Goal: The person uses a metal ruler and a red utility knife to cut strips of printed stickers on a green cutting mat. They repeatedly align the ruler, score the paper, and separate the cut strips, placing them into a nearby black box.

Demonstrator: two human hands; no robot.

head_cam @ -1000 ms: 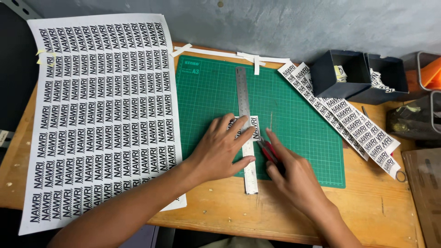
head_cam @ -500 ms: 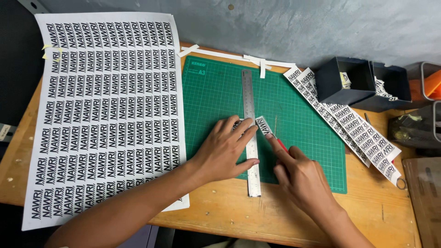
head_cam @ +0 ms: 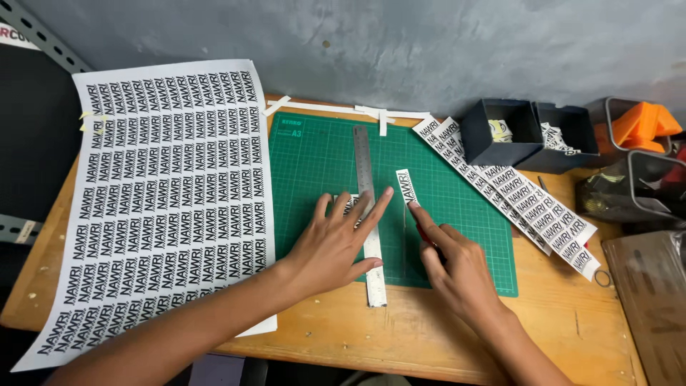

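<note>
Since a moment ago, your right hand (head_cam: 457, 268) has slid a small cut label strip (head_cam: 406, 186) up and away from the steel ruler (head_cam: 369, 214), index finger stretched out with its tip on the strip's lower end while the other fingers curl around a red-handled tool. Your left hand (head_cam: 336, 243) lies flat, fingers spread, pressing the ruler onto the green cutting mat (head_cam: 314, 157). At nine o'clock lies the large printed label sheet (head_cam: 164, 193); at two o'clock, cut label strips (head_cam: 514, 193) trail toward two dark boxes (head_cam: 532, 132).
</note>
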